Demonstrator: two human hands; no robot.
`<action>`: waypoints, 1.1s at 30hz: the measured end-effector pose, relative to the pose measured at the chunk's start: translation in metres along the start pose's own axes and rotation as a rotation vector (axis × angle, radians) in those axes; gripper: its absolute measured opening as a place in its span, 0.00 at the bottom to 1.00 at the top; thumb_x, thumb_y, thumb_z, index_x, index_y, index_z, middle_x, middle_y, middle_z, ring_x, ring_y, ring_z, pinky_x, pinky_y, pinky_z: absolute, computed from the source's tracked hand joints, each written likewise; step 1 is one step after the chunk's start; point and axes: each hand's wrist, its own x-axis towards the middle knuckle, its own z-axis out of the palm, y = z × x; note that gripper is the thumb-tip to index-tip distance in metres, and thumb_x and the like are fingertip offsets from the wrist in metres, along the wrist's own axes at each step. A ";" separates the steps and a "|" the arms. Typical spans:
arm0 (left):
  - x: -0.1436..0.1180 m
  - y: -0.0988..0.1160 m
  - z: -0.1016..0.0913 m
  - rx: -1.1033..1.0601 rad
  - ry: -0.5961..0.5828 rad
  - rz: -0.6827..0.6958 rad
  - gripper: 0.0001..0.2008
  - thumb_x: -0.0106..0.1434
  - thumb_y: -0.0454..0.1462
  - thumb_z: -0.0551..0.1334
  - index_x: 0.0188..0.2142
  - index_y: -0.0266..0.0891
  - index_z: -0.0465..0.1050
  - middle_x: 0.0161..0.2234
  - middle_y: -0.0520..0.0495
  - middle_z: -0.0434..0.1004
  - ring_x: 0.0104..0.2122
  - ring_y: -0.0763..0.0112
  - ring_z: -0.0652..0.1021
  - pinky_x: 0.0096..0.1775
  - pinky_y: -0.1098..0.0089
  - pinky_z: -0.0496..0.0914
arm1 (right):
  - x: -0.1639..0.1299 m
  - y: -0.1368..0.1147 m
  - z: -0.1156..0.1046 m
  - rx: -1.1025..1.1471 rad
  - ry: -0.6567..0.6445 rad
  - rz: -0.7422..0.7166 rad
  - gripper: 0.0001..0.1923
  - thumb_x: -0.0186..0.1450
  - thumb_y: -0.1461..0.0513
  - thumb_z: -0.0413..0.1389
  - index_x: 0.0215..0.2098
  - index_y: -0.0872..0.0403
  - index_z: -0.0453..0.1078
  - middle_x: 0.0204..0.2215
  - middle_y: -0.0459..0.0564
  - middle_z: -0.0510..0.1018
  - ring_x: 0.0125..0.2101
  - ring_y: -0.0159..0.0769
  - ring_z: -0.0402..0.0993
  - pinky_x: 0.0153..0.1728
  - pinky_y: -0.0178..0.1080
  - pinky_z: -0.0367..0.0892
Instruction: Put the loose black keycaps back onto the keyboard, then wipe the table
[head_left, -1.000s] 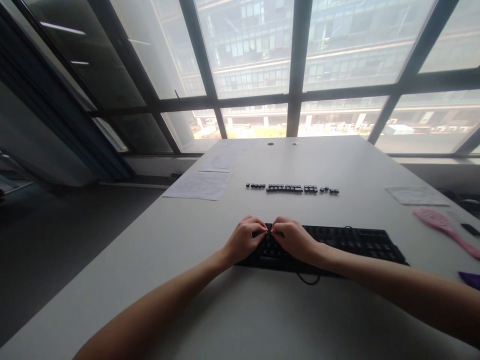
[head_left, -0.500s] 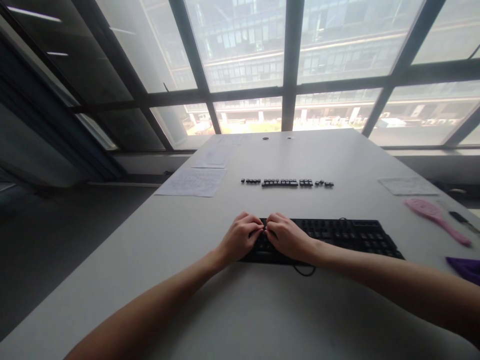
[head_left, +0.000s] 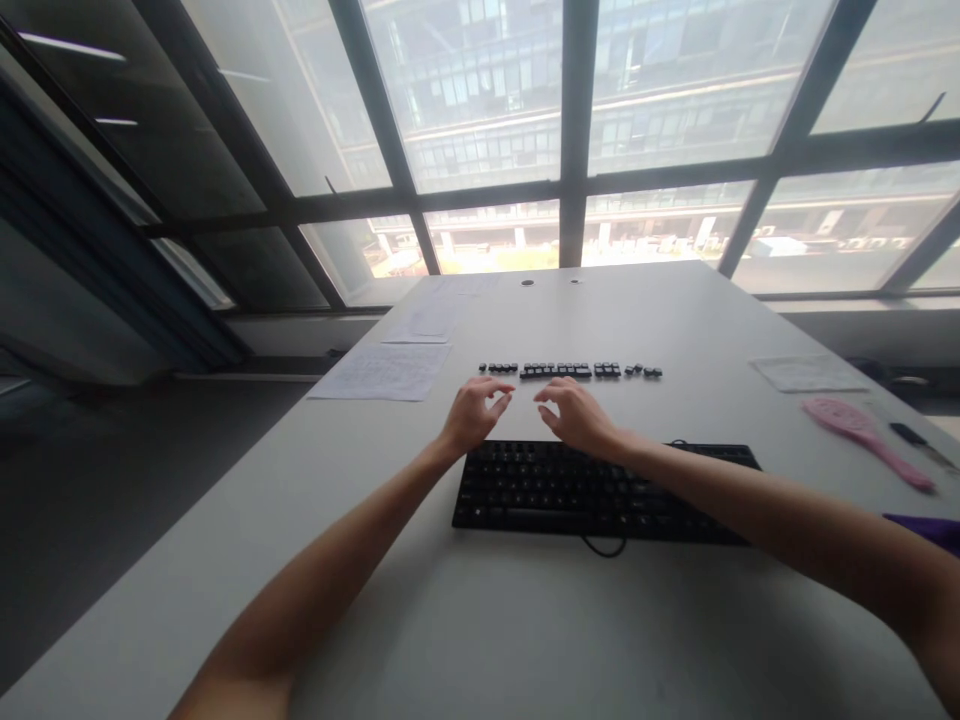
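Keyboard [head_left: 600, 490] lies black and square near the table's [head_left: 465, 630] front edge, cable looping forward; left hand [head_left: 474, 412] and right hand [head_left: 574, 412] hover beyond its far side, fingers loosely spread, holding nothing visible; loose keycaps [head_left: 570, 370] sit lined up toward the far edge, within reach.

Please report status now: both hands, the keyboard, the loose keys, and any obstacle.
Left hand and right hand open, empty, beyond keyboard. Keycap row just ahead of fingers. Nothing between.

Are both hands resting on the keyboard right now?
No, the left hand and right hand are beyond the far edge of the black keyboard, short of the row of loose keycaps.
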 end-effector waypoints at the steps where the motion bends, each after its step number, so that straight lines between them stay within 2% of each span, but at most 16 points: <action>1: 0.015 -0.009 0.005 0.039 0.006 0.016 0.09 0.65 0.36 0.63 0.42 0.41 0.82 0.42 0.46 0.82 0.43 0.63 0.78 0.53 0.62 0.68 | 0.012 0.007 0.001 -0.060 -0.002 0.019 0.10 0.67 0.66 0.56 0.44 0.56 0.78 0.42 0.55 0.79 0.45 0.44 0.70 0.49 0.42 0.61; 3: 0.043 -0.026 0.018 0.128 -0.026 -0.003 0.09 0.65 0.35 0.64 0.42 0.42 0.83 0.43 0.45 0.82 0.45 0.62 0.78 0.55 0.61 0.66 | 0.034 0.020 0.006 -0.194 -0.034 0.039 0.12 0.68 0.66 0.55 0.46 0.56 0.78 0.44 0.58 0.78 0.47 0.46 0.68 0.48 0.43 0.60; 6: 0.068 -0.045 0.038 0.169 -0.065 -0.020 0.08 0.63 0.35 0.65 0.40 0.43 0.84 0.41 0.43 0.83 0.43 0.60 0.77 0.53 0.61 0.68 | 0.057 0.032 0.018 -0.341 -0.075 0.040 0.13 0.70 0.66 0.53 0.45 0.55 0.79 0.45 0.59 0.76 0.48 0.48 0.66 0.46 0.44 0.59; 10: 0.076 -0.056 0.054 0.186 -0.109 -0.014 0.08 0.61 0.33 0.66 0.37 0.43 0.85 0.40 0.44 0.83 0.44 0.60 0.75 0.51 0.62 0.68 | 0.071 0.042 0.032 -0.378 -0.084 0.027 0.13 0.70 0.65 0.52 0.41 0.56 0.80 0.45 0.62 0.75 0.49 0.50 0.63 0.46 0.46 0.57; 14: 0.074 -0.061 0.058 0.169 -0.143 -0.002 0.08 0.62 0.33 0.65 0.37 0.44 0.84 0.42 0.45 0.83 0.44 0.61 0.75 0.52 0.61 0.67 | 0.075 0.047 0.037 -0.375 -0.093 0.009 0.13 0.71 0.64 0.53 0.40 0.57 0.80 0.46 0.63 0.75 0.50 0.51 0.61 0.47 0.47 0.55; 19: 0.067 -0.063 0.057 0.119 -0.165 0.007 0.08 0.63 0.33 0.64 0.36 0.44 0.84 0.42 0.47 0.84 0.44 0.63 0.77 0.54 0.62 0.67 | 0.076 0.048 0.038 -0.332 -0.117 -0.054 0.12 0.71 0.64 0.54 0.38 0.56 0.80 0.46 0.60 0.78 0.51 0.49 0.62 0.49 0.47 0.52; 23: 0.060 -0.060 0.053 0.096 -0.151 -0.023 0.07 0.61 0.33 0.66 0.36 0.44 0.84 0.39 0.47 0.85 0.41 0.63 0.79 0.54 0.61 0.68 | 0.078 0.045 0.038 -0.275 -0.148 -0.103 0.09 0.69 0.65 0.56 0.36 0.56 0.80 0.40 0.57 0.81 0.49 0.45 0.67 0.49 0.44 0.53; 27: 0.051 -0.055 0.043 0.075 -0.129 -0.093 0.07 0.59 0.33 0.66 0.34 0.43 0.85 0.35 0.47 0.85 0.36 0.63 0.80 0.48 0.63 0.71 | 0.076 0.037 0.032 -0.216 -0.153 -0.129 0.04 0.66 0.66 0.61 0.35 0.57 0.79 0.37 0.55 0.83 0.45 0.42 0.71 0.48 0.41 0.56; 31: 0.036 -0.037 0.023 0.036 -0.112 -0.178 0.06 0.59 0.37 0.68 0.33 0.41 0.85 0.30 0.47 0.84 0.32 0.65 0.79 0.38 0.68 0.71 | 0.053 0.024 0.016 -0.116 -0.081 -0.099 0.04 0.65 0.66 0.61 0.37 0.55 0.78 0.36 0.51 0.83 0.41 0.39 0.75 0.45 0.39 0.60; 33: 0.025 -0.020 0.012 -0.022 -0.124 -0.207 0.08 0.59 0.41 0.68 0.34 0.40 0.85 0.30 0.48 0.84 0.31 0.67 0.79 0.36 0.70 0.70 | 0.030 0.017 0.004 0.053 -0.018 -0.021 0.03 0.64 0.65 0.62 0.35 0.54 0.79 0.33 0.49 0.83 0.37 0.37 0.76 0.40 0.36 0.63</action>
